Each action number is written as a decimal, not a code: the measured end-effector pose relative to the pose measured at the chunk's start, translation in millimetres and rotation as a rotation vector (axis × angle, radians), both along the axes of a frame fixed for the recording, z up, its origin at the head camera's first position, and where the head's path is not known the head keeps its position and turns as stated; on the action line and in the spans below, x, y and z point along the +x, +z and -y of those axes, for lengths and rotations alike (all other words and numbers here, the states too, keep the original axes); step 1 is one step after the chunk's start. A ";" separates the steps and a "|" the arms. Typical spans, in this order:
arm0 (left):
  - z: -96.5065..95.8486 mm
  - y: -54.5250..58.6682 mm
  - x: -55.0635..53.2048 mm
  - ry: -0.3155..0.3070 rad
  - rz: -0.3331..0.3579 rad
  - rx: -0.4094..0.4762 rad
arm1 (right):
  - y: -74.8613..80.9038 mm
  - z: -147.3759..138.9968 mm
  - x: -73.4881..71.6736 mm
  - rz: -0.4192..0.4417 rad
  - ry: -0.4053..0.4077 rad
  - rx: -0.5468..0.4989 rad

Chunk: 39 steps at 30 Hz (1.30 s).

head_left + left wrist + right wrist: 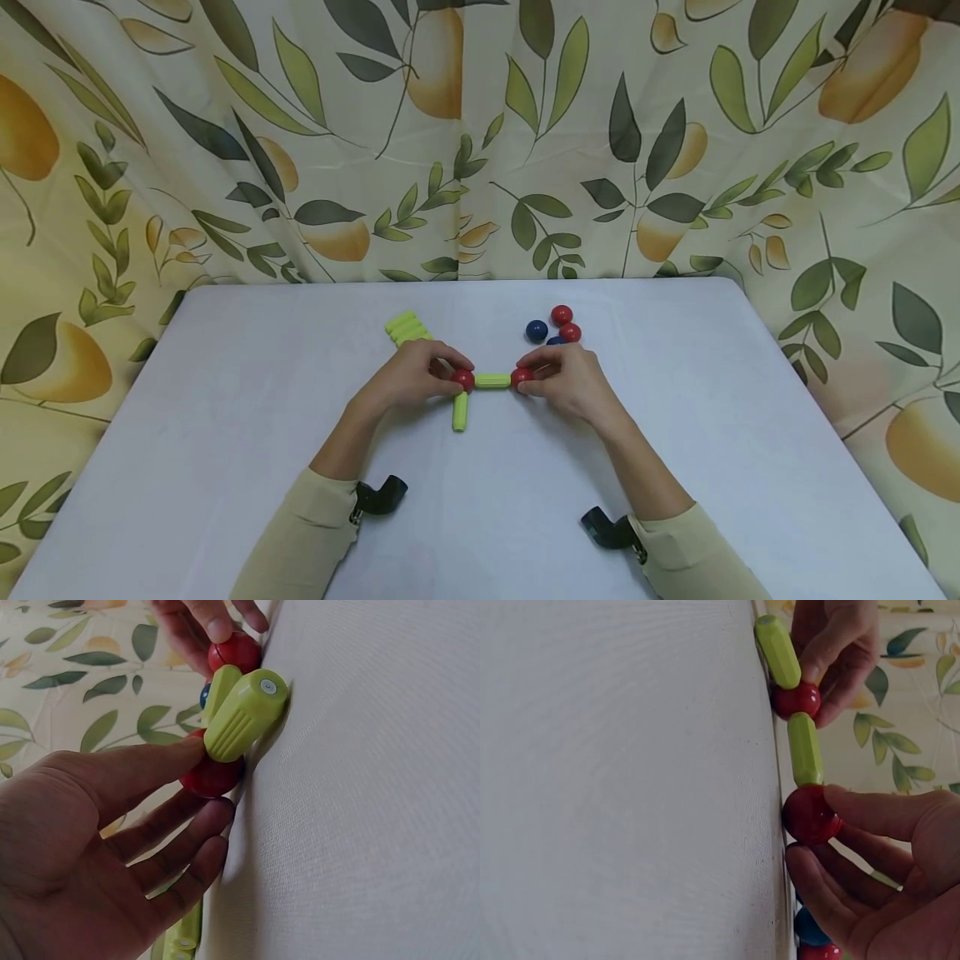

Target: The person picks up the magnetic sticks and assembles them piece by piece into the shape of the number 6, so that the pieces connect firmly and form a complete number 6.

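The person's left hand [420,371] holds the left red ball [462,381] between the thumb and the fingers, which are bent and parted only as wide as this ball. The right hand [566,379] pinches the right red ball [521,380] in a similar manner, with its thumb on the near side. Between the two balls lies the cross stick [492,381], yellow-green and ribbed, and its ends touch both balls. A second one, the near stick [460,412], touches the left red ball and points toward the person; in the left wrist view its free end shows a small round metal disc. All these parts are near the middle of the white surface [495,517].

Just beyond the left hand lie the spare sticks [407,327], side by side and of the same colour; they are partly covered by this hand, so I cannot say surely how many there are. Beyond the right hand stand the loose balls [562,315], two red and two blue, and one blue is partly hidden. A black device [382,495] is at the left sleeve [300,533], and behind the surface hangs a leaf-and-fruit patterned cloth [525,167]
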<state>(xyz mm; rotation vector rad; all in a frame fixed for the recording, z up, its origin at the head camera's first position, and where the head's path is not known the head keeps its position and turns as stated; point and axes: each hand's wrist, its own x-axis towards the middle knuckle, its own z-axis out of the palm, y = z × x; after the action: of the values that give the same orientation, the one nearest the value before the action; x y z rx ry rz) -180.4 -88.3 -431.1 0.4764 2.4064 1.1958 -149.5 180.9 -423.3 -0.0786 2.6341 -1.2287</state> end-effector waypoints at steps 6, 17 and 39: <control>-0.1 -0.7 -0.3 0.010 0.012 0.004 | 3.3 -1.7 0.0 -0.006 0.005 -0.003; 0.4 0.2 -0.7 0.009 0.014 0.003 | 12.2 -11.1 -0.2 -0.041 -0.038 -0.028; 0.2 -1.5 -1.2 0.010 0.012 0.008 | 18.6 -42.0 -9.2 -0.096 -0.239 0.017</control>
<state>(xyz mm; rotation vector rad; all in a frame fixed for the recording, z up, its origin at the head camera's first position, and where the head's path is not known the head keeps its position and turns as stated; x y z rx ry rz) -181.6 -88.5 -432.6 0.4586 2.3977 1.2104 -158.7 222.9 -404.7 0.1905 2.8014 -1.3051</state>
